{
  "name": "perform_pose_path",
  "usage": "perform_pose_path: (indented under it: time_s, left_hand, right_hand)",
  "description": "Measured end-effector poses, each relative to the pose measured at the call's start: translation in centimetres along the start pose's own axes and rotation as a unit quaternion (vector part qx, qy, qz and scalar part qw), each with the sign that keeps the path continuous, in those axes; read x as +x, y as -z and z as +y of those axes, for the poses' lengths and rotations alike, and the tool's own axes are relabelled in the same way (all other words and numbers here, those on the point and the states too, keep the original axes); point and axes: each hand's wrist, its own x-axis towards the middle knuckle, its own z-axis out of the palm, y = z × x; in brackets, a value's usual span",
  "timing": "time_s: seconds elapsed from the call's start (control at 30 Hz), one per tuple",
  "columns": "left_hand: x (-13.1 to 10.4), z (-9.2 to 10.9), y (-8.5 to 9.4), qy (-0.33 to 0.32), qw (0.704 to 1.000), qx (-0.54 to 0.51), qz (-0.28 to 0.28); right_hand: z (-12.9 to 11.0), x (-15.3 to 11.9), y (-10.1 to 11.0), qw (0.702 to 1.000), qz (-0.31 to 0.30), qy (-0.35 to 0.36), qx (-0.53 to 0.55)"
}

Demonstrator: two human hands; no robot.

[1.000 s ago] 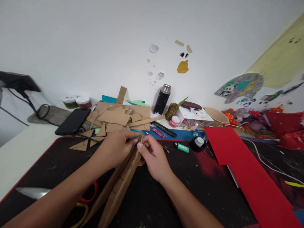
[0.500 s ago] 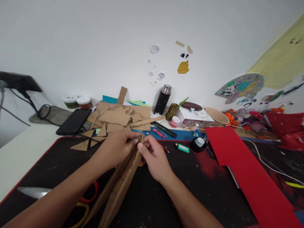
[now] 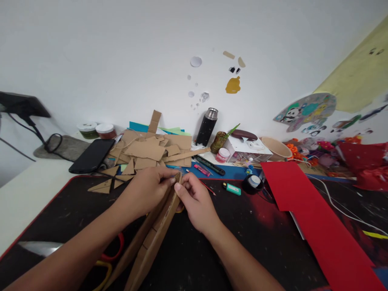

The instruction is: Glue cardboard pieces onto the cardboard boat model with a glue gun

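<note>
Just below the frame's centre, the left hand [image 3: 149, 190] and right hand [image 3: 198, 204] pinch one end of the cardboard [image 3: 150, 246], which could spring apart if either pinch slackens.

Looks like plain matt cardboard in the strip [image 3: 150, 242], rough along the edge, and in the scraps [image 3: 145, 149]. Shines as smooth metal on the blade of the scissors [image 3: 42, 247], but turns to plastic at the handles. Gleams like steel at the top of the bottle [image 3: 206, 129], duller on the body. Appears smooth, matt and papery in the red sheet [image 3: 297, 194], soft and cloth-like in the grey pouch [image 3: 65, 145], like glossy plastic in the lighter [image 3: 233, 188].
</note>
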Motion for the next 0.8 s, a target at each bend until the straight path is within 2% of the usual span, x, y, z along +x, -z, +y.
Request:
perform_pose_path:
  time_s: [0.5,0.8]
  left_hand:
    - [-0.24,0.23,-0.19,0.004,0.998,0.054,0.025]
    - [-0.09,0.49,0.04,0.008,1.0,0.023,-0.008]
  right_hand:
    - [0.0,0.06,0.01,1.0,-0.001,-0.002,-0.007]
    - [0.02,0.0,-0.05,1.0,-0.001,-0.003,0.0]
